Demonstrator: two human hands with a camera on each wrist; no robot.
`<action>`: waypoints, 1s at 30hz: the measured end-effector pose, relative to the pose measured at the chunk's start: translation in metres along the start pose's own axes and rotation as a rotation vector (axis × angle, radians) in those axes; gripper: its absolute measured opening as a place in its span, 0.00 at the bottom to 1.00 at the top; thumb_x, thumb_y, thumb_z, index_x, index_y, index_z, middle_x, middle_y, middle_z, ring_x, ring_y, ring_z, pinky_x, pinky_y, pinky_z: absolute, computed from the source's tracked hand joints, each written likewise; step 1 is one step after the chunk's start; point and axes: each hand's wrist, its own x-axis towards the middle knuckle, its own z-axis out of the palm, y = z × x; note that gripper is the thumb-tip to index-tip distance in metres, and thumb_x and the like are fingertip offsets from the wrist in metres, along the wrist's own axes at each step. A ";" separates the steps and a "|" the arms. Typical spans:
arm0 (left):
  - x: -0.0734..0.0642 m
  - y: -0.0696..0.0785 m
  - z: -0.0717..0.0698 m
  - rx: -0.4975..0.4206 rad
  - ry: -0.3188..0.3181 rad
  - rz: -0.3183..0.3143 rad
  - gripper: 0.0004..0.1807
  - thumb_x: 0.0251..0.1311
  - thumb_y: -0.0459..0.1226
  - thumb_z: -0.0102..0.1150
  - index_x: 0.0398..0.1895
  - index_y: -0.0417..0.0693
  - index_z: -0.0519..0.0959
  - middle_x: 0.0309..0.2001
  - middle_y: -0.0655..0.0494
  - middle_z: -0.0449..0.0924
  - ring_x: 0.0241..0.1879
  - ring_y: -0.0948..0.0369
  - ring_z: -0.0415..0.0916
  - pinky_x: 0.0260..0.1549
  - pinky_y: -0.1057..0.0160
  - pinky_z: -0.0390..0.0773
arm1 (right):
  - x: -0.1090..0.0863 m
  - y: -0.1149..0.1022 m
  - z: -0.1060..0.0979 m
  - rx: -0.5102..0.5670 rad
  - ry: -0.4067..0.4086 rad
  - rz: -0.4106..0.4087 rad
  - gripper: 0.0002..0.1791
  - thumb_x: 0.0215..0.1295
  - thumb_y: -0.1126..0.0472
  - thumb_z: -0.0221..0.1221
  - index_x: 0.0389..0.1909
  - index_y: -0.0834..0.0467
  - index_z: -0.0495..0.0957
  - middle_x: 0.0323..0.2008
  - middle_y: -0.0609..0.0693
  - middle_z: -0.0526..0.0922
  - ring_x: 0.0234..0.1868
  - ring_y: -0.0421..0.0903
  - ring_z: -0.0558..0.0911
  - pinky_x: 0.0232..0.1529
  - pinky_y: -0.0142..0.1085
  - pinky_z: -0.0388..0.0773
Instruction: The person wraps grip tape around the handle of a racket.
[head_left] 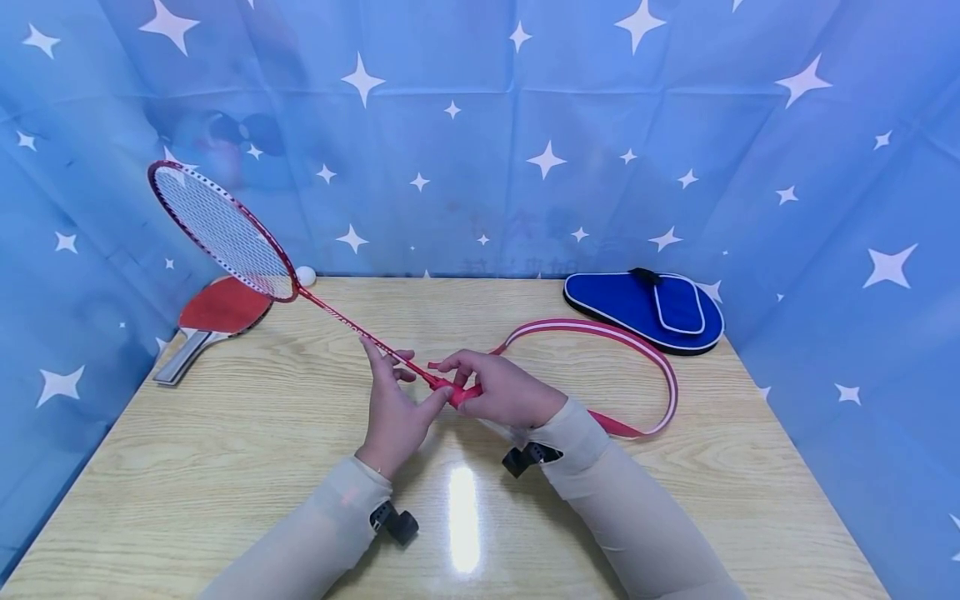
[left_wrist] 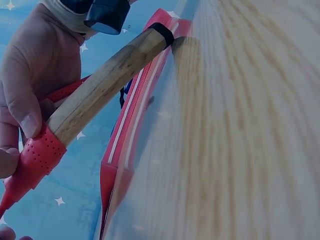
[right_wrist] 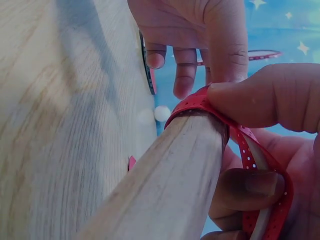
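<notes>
A red badminton racket [head_left: 330,311] is held above the table, its head up to the left and its bare wooden handle [left_wrist: 110,82] toward me. Red perforated grip tape [left_wrist: 40,155] is wrapped around the top of the handle by the cone. My left hand [head_left: 397,417] holds the racket there, thumb at the wrapped part and fingers by the shaft. My right hand [head_left: 510,387] pinches the tape [right_wrist: 192,105] where it leaves the handle, its loose length passing over the fingers. The tape's white-striped tail [head_left: 663,367] loops on the table to the right.
At the back left lies a red table tennis bat [head_left: 225,307], with a white ball [head_left: 305,276] beside the racket head. A blue zipped bat case [head_left: 615,300] sits at the back right. A blue star-patterned curtain [head_left: 480,150] stands behind the wooden table [head_left: 225,467].
</notes>
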 end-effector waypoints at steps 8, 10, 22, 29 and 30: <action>0.001 0.000 0.000 -0.021 -0.017 -0.002 0.82 0.52 0.37 0.83 0.82 0.61 0.14 0.66 0.51 0.69 0.57 0.46 0.72 0.52 0.41 0.77 | 0.000 0.005 -0.003 0.011 -0.033 0.004 0.20 0.72 0.62 0.65 0.62 0.50 0.82 0.45 0.47 0.83 0.40 0.51 0.82 0.38 0.39 0.80; 0.001 0.000 0.000 -0.031 -0.021 -0.003 0.83 0.52 0.37 0.83 0.82 0.62 0.14 0.66 0.51 0.69 0.57 0.45 0.72 0.53 0.41 0.76 | -0.001 0.006 -0.004 0.008 -0.042 0.003 0.20 0.72 0.61 0.65 0.63 0.48 0.81 0.45 0.46 0.84 0.41 0.50 0.83 0.40 0.40 0.81; 0.000 -0.004 -0.001 -0.018 -0.034 0.008 0.82 0.52 0.39 0.81 0.81 0.68 0.13 0.67 0.57 0.69 0.56 0.49 0.72 0.40 0.51 0.81 | -0.002 0.004 -0.006 0.013 -0.056 -0.020 0.25 0.65 0.65 0.69 0.61 0.47 0.79 0.45 0.49 0.83 0.41 0.50 0.83 0.42 0.41 0.82; 0.000 -0.004 -0.001 -0.040 -0.044 0.019 0.82 0.54 0.40 0.82 0.81 0.69 0.12 0.69 0.56 0.69 0.57 0.48 0.70 0.49 0.42 0.77 | -0.001 0.005 -0.004 0.015 -0.057 -0.024 0.26 0.63 0.66 0.71 0.60 0.47 0.78 0.44 0.49 0.82 0.34 0.48 0.84 0.41 0.39 0.84; 0.001 -0.004 0.000 -0.039 -0.045 0.018 0.82 0.54 0.40 0.82 0.81 0.70 0.13 0.69 0.57 0.68 0.57 0.49 0.70 0.49 0.42 0.77 | -0.001 0.005 -0.004 0.012 -0.056 -0.025 0.26 0.63 0.65 0.71 0.60 0.46 0.78 0.44 0.48 0.82 0.35 0.48 0.84 0.41 0.39 0.84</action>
